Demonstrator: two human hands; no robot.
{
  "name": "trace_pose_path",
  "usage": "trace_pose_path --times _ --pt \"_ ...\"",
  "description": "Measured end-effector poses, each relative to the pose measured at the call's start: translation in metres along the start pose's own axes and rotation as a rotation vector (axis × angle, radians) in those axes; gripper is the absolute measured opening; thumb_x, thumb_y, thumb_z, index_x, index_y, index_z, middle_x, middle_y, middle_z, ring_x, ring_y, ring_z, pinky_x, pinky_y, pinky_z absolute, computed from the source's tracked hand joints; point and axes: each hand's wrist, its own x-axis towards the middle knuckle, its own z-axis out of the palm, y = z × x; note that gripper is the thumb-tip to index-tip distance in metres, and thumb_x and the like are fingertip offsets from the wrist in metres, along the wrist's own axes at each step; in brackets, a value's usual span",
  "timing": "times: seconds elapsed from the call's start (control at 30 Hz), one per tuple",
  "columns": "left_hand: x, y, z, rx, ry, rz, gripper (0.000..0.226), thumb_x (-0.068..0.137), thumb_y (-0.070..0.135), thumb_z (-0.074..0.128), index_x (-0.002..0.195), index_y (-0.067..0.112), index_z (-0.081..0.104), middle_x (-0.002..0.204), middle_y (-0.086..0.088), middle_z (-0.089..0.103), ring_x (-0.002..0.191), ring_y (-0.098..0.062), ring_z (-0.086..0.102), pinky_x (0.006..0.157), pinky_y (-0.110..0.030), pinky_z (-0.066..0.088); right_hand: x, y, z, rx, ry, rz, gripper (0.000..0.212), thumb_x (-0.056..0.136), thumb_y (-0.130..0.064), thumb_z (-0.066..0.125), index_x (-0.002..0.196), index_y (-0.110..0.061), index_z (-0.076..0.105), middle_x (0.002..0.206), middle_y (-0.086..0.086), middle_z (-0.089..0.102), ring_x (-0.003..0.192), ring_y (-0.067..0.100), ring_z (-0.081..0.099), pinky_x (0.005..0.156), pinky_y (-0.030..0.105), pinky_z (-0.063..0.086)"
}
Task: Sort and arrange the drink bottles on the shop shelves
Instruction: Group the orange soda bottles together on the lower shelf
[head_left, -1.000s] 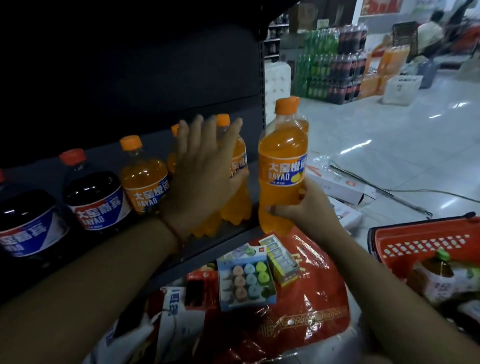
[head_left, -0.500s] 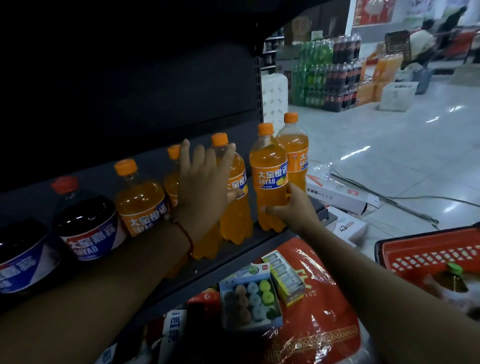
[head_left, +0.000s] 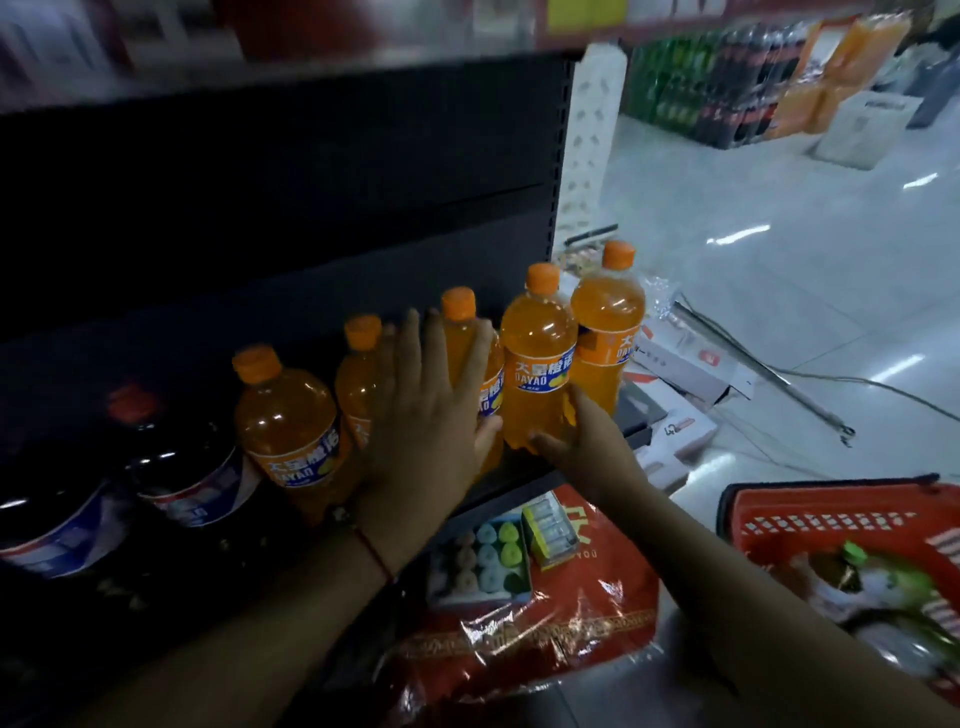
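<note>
Several orange soda bottles with orange caps stand in a row on the dark shelf (head_left: 636, 415). My right hand (head_left: 587, 441) grips the lower part of one orange bottle (head_left: 537, 358) near the shelf's right end. My left hand (head_left: 431, 410) lies flat with straight fingers against the neighbouring orange bottle (head_left: 460, 322), partly hiding it. Another orange bottle (head_left: 608, 322) stands at the far right, and one more orange bottle (head_left: 285, 421) stands left of my left hand. Two dark cola bottles (head_left: 176, 467) with blue labels fill the shelf's left side.
A red shopping basket (head_left: 831, 519) holding a green-capped bottle sits on the floor at the right. Below the shelf lie a red plastic-wrapped pack (head_left: 519, 649) and small boxes. White cartons (head_left: 685, 364) and a cable lie on the tiled floor. Stacked drink crates stand far back.
My right hand has carried the orange bottle from in front of the shelf onto it and set it beside the others. My left hand has stayed flat against the row.
</note>
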Motion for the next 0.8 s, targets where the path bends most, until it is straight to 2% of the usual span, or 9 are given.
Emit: trace_pose_path --times 0.1,0.17,0.27,0.3,0.4,0.47,0.6,0.7,0.8 --pt "-0.027 0.015 -0.052 -0.163 -0.173 -0.073 0.083 0.083 0.048 0.071 0.153 0.027 0.032 0.158 -0.017 0.032 0.142 -0.038 0.03 0.112 -0.055 0.034 -0.044 -0.034 -0.048 -0.197 -0.1 -0.063 0.065 0.089 -0.033 0.066 0.145 -0.025 0.034 0.146 -0.001 0.043 0.124 0.019 0.051 0.1 0.035 0.046" --pt "-0.048 0.023 -0.104 -0.274 -0.338 -0.142 0.072 0.089 0.046 0.063 0.153 0.028 0.034 0.16 -0.009 0.031 0.139 -0.034 0.036 0.109 -0.051 0.04 -0.077 -0.066 -0.082 -0.342 -0.159 -0.144 0.067 0.089 -0.034 0.066 0.147 -0.025 0.034 0.149 -0.003 0.04 0.127 0.018 0.048 0.101 0.03 0.044" --pt "-0.079 0.031 -0.186 -0.298 -0.504 -0.291 0.062 0.088 0.05 0.047 0.143 0.022 0.051 0.143 -0.009 0.053 0.124 -0.035 0.054 0.098 -0.047 0.046 -0.125 -0.121 -0.131 -0.426 -0.263 -0.241 0.066 0.089 -0.04 0.065 0.146 -0.026 0.037 0.15 -0.004 0.04 0.131 0.019 0.046 0.103 0.033 0.044" --pt "-0.087 0.033 -0.214 -0.301 -0.533 -0.348 0.063 0.088 0.052 0.045 0.143 0.022 0.052 0.144 -0.01 0.053 0.126 -0.035 0.053 0.101 -0.047 0.045 -0.139 -0.138 -0.145 -0.442 -0.302 -0.277 0.065 0.088 -0.041 0.065 0.146 -0.026 0.038 0.15 -0.005 0.04 0.131 0.018 0.045 0.103 0.032 0.042" --pt "-0.111 0.036 -0.284 -0.307 -0.635 -0.47 0.064 0.098 0.052 0.043 0.155 0.025 0.03 0.161 -0.005 0.028 0.145 -0.027 0.031 0.116 -0.04 0.029 -0.175 -0.186 -0.181 -0.477 -0.415 -0.407 0.065 0.087 -0.041 0.066 0.144 -0.025 0.04 0.148 -0.003 0.043 0.133 0.018 0.042 0.104 0.03 0.036" --pt "-0.125 0.037 -0.325 -0.305 -0.616 -0.523 0.065 0.1 0.055 0.04 0.156 0.028 0.025 0.163 0.0 0.022 0.147 -0.022 0.027 0.116 -0.035 0.026 -0.196 -0.213 -0.194 -0.496 -0.5 -0.499 0.063 0.087 -0.043 0.064 0.143 -0.025 0.042 0.147 -0.002 0.044 0.134 0.017 0.041 0.107 0.031 0.034" --pt "-0.149 0.03 -0.387 -0.279 -0.6 -0.658 0.064 0.1 0.052 0.045 0.157 0.032 0.022 0.164 0.002 0.018 0.146 -0.02 0.029 0.112 -0.034 0.032 -0.234 -0.257 -0.188 -0.546 -0.673 -0.644 0.066 0.089 -0.047 0.06 0.147 -0.03 0.034 0.154 -0.007 0.033 0.142 0.014 0.027 0.117 0.034 0.025" --pt "-0.183 0.01 -0.415 -0.24 -0.537 -0.799 0.064 0.096 0.054 0.05 0.153 0.031 0.032 0.158 -0.002 0.029 0.138 -0.022 0.041 0.103 -0.033 0.042 -0.254 -0.288 -0.166 -0.544 -0.762 -0.728 0.066 0.088 -0.046 0.06 0.147 -0.03 0.034 0.151 -0.009 0.036 0.138 0.011 0.029 0.113 0.026 0.021" --pt "-0.227 -0.013 -0.439 -0.204 -0.503 -0.927 0.065 0.092 0.057 0.054 0.149 0.031 0.038 0.151 0.0 0.04 0.133 -0.023 0.045 0.103 -0.037 0.044 -0.276 -0.314 -0.132 -0.558 -0.842 -0.801 0.064 0.09 -0.047 0.059 0.146 -0.032 0.034 0.151 -0.011 0.035 0.138 0.009 0.028 0.109 0.02 0.016"
